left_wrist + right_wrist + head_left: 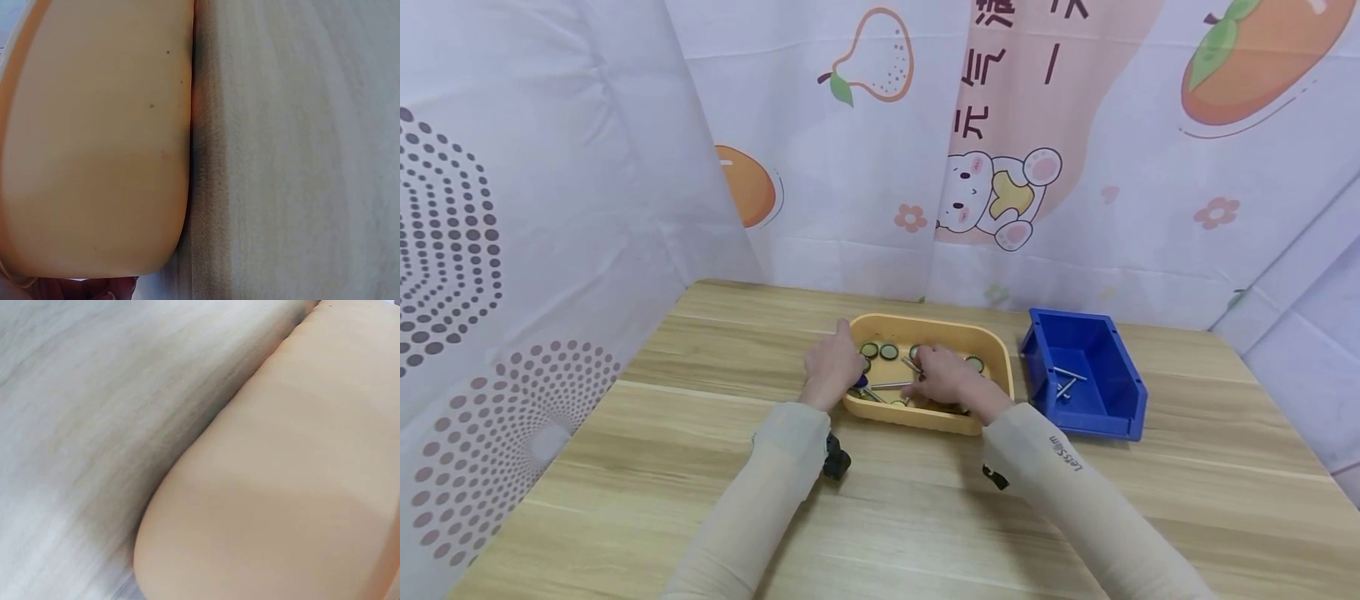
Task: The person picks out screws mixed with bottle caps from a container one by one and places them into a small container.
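Observation:
In the head view, an orange-yellow plastic basket (925, 419) holds several bottle caps (889, 352) and slim metal rods (891, 385) that look like screws or nails. My left hand (833, 365) grips the basket's left end; a dark blue cap (861, 381) lies beside it. Fingers (87, 289) show past the basket's end in the left wrist view. My right hand (946, 377) reaches inside the basket, its fingers bent down around a short metal rod (912, 364). Whether they pinch that rod is unclear. The right wrist view shows only the basket's outer wall (269, 487) and the table.
A blue open-front bin (1093, 375) stands right of the basket, with a few metal screws or nails (1066, 385) in it. Both sit on a wood-grain table (895, 517). A printed curtain (850, 208) hangs behind the table and along its left side.

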Tool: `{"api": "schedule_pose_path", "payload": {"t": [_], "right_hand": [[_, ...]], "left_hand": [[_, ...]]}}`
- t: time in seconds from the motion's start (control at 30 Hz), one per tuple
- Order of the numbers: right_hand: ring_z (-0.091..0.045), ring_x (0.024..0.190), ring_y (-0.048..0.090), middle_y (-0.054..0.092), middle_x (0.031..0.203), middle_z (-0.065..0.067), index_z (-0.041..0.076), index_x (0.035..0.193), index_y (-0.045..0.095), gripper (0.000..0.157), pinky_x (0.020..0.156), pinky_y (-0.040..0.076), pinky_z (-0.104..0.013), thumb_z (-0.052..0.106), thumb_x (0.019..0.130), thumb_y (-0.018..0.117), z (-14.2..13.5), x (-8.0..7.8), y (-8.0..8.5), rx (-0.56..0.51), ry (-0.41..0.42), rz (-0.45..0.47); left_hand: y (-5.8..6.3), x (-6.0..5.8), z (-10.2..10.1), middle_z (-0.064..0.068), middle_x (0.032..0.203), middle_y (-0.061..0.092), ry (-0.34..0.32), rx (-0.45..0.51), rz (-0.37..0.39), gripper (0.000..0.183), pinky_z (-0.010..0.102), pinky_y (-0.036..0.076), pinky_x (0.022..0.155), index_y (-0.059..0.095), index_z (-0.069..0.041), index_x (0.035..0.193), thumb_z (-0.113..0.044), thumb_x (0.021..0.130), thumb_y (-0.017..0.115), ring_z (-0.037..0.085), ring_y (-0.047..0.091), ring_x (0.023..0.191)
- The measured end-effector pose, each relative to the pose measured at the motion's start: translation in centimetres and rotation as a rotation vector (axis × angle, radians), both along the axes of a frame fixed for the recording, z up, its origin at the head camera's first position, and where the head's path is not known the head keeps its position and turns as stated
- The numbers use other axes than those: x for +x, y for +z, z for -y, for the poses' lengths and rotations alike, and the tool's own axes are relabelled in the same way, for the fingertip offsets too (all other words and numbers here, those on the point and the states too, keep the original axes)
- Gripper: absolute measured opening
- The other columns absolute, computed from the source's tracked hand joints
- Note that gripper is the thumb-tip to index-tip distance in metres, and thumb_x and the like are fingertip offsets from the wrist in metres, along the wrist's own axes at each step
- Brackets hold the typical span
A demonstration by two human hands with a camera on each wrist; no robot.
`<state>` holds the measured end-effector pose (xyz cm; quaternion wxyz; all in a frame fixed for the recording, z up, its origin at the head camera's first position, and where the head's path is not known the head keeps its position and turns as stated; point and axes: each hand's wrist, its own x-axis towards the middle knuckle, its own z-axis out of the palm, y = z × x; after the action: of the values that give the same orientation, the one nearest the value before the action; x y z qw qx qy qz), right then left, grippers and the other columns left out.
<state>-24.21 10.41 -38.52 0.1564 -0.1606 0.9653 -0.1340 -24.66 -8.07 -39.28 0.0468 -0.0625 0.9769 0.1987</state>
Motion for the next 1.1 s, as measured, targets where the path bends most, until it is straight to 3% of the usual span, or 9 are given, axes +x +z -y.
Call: {"api": "schedule_pose_path", "payload": {"t": [0.13, 0.33, 0.47, 0.73, 0.9, 1.1], "right_hand": [[-0.02, 0.082, 0.057, 0.062, 0.095, -0.009, 0.003, 0.112, 0.054, 0.047, 0.071, 0.047, -0.033, 0.036, 0.086, 0.076, -0.3, -0.2, 0.1, -0.076, -0.038, 0.084], [-0.022, 0.088, 0.055, 0.061, 0.106, -0.011, 0.005, 0.127, 0.048, 0.057, 0.074, 0.046, -0.034, 0.036, 0.086, 0.076, -0.9, -0.3, 0.5, -0.127, -0.08, 0.172], [-0.023, 0.088, 0.057, 0.061, 0.107, -0.013, 0.005, 0.124, 0.047, 0.054, 0.073, 0.046, -0.033, 0.033, 0.087, 0.075, -1.2, -0.2, 0.8, -0.156, -0.113, 0.213], [-0.021, 0.083, 0.06, 0.063, 0.098, -0.01, 0.006, 0.114, 0.051, 0.041, 0.068, 0.045, -0.029, 0.03, 0.089, 0.073, -1.6, -0.2, 0.6, -0.176, -0.131, 0.204], [-0.022, 0.083, 0.052, 0.06, 0.094, -0.008, 0.009, 0.111, 0.054, 0.039, 0.068, 0.04, -0.03, 0.033, 0.087, 0.074, -1.8, -0.3, 0.7, -0.144, -0.1, 0.154], [-0.024, 0.086, 0.052, 0.062, 0.098, -0.008, 0.011, 0.109, 0.057, 0.036, 0.074, 0.041, -0.034, 0.032, 0.086, 0.076, -2.0, -0.4, 0.6, -0.127, -0.068, 0.114]], "left_hand": [[-0.1, 0.0, 0.0, 0.007, 0.075, 0.057, -0.004, -0.002, -0.008, 0.034, 0.03, 0.036, 0.048, 0.046, -0.009, 0.119, -0.022, 0.092, 0.062, 0.021, 0.053, 0.061], [0.0, 0.0, 0.0, 0.007, 0.076, 0.058, -0.001, 0.013, 0.002, 0.036, 0.03, 0.036, 0.049, 0.045, -0.009, 0.12, -0.022, 0.092, 0.063, 0.021, 0.053, 0.062], [0.1, 0.0, 0.0, 0.008, 0.076, 0.059, 0.002, 0.015, 0.008, 0.04, 0.03, 0.036, 0.05, 0.045, -0.009, 0.123, -0.023, 0.092, 0.065, 0.021, 0.054, 0.062], [0.1, 0.1, 0.0, 0.009, 0.078, 0.06, 0.003, 0.008, 0.01, 0.04, 0.03, 0.037, 0.05, 0.045, -0.01, 0.123, -0.023, 0.091, 0.065, 0.022, 0.055, 0.064], [0.1, 0.1, 0.0, 0.008, 0.078, 0.06, 0.003, 0.007, 0.012, 0.041, 0.03, 0.038, 0.05, 0.044, -0.01, 0.124, -0.024, 0.091, 0.065, 0.022, 0.055, 0.064], [0.0, 0.0, 0.0, 0.008, 0.078, 0.06, 0.001, -0.001, 0.016, 0.041, 0.03, 0.037, 0.05, 0.044, -0.01, 0.123, -0.024, 0.092, 0.065, 0.022, 0.055, 0.063]]}}
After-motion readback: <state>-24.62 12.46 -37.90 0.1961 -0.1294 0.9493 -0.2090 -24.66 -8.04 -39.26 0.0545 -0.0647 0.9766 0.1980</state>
